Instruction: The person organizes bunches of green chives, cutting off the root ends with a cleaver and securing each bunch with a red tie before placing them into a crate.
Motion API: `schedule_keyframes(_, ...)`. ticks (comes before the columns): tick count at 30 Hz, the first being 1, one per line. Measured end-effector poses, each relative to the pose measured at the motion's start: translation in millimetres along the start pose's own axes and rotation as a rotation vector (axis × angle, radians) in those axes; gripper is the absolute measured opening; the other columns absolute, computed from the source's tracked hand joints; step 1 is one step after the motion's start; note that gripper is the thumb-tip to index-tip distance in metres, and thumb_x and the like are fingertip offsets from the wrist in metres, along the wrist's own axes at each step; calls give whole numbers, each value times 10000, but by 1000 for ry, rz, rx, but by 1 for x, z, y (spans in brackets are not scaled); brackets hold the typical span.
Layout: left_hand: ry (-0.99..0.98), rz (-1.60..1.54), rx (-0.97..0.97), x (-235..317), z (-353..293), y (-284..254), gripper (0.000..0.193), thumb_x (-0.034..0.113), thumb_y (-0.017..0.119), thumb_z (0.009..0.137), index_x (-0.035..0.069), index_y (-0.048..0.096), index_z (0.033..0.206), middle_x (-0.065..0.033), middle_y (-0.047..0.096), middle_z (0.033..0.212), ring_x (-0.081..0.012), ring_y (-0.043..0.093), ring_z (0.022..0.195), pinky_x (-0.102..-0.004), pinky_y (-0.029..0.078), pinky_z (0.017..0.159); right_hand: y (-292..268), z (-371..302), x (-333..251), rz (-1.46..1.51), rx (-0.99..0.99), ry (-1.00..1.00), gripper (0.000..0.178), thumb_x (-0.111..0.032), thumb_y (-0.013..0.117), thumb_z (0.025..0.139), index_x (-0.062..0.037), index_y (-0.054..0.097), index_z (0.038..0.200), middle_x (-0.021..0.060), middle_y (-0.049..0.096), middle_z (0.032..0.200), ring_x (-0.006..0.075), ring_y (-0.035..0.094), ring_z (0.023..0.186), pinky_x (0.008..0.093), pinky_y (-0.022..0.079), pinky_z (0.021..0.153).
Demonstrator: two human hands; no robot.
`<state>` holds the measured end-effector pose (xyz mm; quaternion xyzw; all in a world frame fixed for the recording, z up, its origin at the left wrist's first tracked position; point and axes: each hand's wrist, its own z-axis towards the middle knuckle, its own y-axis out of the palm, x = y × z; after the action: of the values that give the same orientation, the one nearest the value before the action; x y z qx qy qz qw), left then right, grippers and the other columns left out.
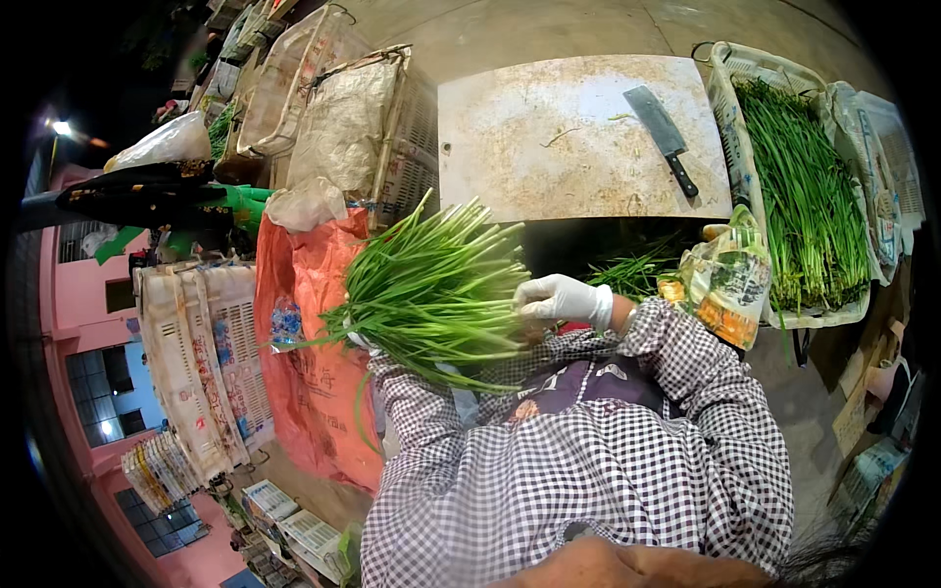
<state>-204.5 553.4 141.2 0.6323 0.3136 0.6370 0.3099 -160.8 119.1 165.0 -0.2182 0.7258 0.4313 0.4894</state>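
Note:
A big loose bunch of garlic chives [431, 294] lies across my left forearm, its green leaves to the left and its pale cut ends fanned out to the right. My left hand [355, 339], in a white glove, holds the bunch from below; leaves hide nearly all of it. At the pale ends, my right hand [564, 300], also white-gloved, has its fingers curled together and its fingertips against the stalks. Whatever is pinched there is too small to tell. Beyond the bunch, a cleaver [662, 132] with a black handle rests on a soiled white board [529, 147].
Right of the board stands a white plastic crate [737, 147] packed with chives [809, 196]. A printed plastic bag [727, 269] hangs beside it. To my left are a red plastic sack [314, 392] and stacked crates [201, 363]. More greens [632, 274] lie below the board's near edge.

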Motion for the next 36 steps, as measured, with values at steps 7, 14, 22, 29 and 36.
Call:
schedule_keyframes(7, 22, -24, -18, 1, -3, 5, 384, 300, 415, 981, 52, 605, 1204, -167, 639, 1203, -314, 625, 1086, -466, 509, 927, -44, -28, 1, -157, 107, 153, 140, -161, 664, 882, -24, 661, 858, 30, 655, 702, 96, 599, 630, 258, 505, 587)
schedule_keyframes(14, 33, -47, -36, 4, -3, 1, 387, 303, 418, 979, 59, 599, 1219, -166, 635, 1212, -317, 624, 1089, -477, 510, 927, 5, -19, -34, -886, 670, -485, 107, -187, 701, 807, -84, 684, 827, 87, 657, 792, 276, 633, 741, 369, 502, 671)
schedule_keyframes(22, 45, -57, -43, 6, -2, 6, 391, 306, 422, 977, 66, 592, 1235, -164, 631, 1222, -319, 623, 1092, -490, 511, 927, 45, 30, -14, -1234, 498, -177, 335, -373, 616, 867, -75, 717, 752, 105, 647, 777, 305, 615, 802, 429, 494, 712)
schedule_keyframes(29, 53, -60, -56, 6, -2, 4, 396, 309, 425, 975, 73, 585, 1250, -163, 627, 1231, -321, 622, 1095, -502, 512, 927, 46, 29, -6, -905, 559, -96, 201, -300, 654, 845, -107, 708, 843, 100, 646, 823, 310, 641, 792, 423, 509, 706)
schedule_keyframes(36, 65, -67, -69, 5, -4, 4, 402, 311, 428, 974, 79, 579, 1264, -161, 623, 1240, -323, 621, 1098, -513, 513, 927, -32, -7, 42, -1551, 547, 94, 122, -198, 616, 796, -123, 694, 738, 91, 677, 781, 257, 649, 638, 404, 520, 593)
